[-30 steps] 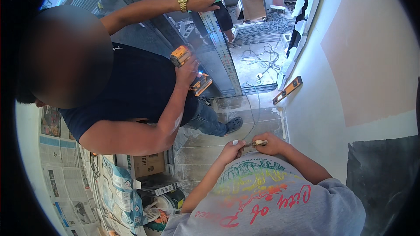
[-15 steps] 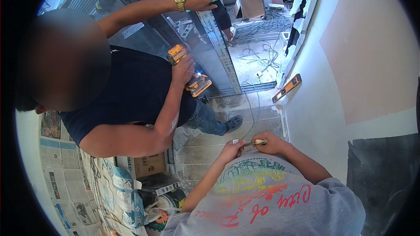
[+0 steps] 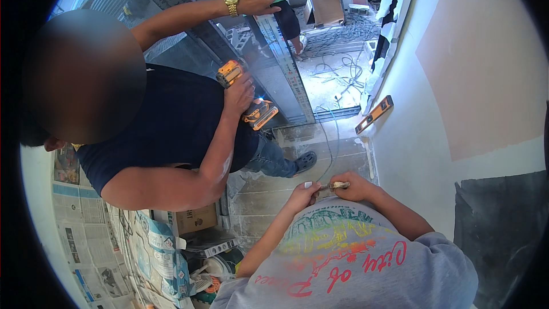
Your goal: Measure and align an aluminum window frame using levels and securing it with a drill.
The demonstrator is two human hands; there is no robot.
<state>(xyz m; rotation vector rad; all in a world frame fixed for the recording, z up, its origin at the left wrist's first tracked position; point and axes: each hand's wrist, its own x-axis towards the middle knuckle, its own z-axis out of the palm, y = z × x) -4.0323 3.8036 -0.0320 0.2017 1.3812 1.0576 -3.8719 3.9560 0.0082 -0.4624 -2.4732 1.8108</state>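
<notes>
1. A small rod-like tool [image 3: 338,185] is held at the lower centre of the frame, before the grey shirt [image 3: 349,252].
2. Its left end is pinched between the fingertips of the left hand [image 3: 303,196]; its pale right end is gripped by the curled right hand [image 3: 355,188].
3. Left of centre, an orange-and-black drill [image 3: 230,73] is grasped by a co-worker's hand [image 3: 238,97].
4. Right of centre, an orange level [image 3: 374,114] is tilted beside the wall [image 3: 409,120].

A short, slim object [image 3: 340,185], blotched cream and brown at its right end, sits nearly level, pinched between the left fingers [image 3: 309,193] and right fingers [image 3: 345,194]. From where I stand, they partly hide it.
</notes>
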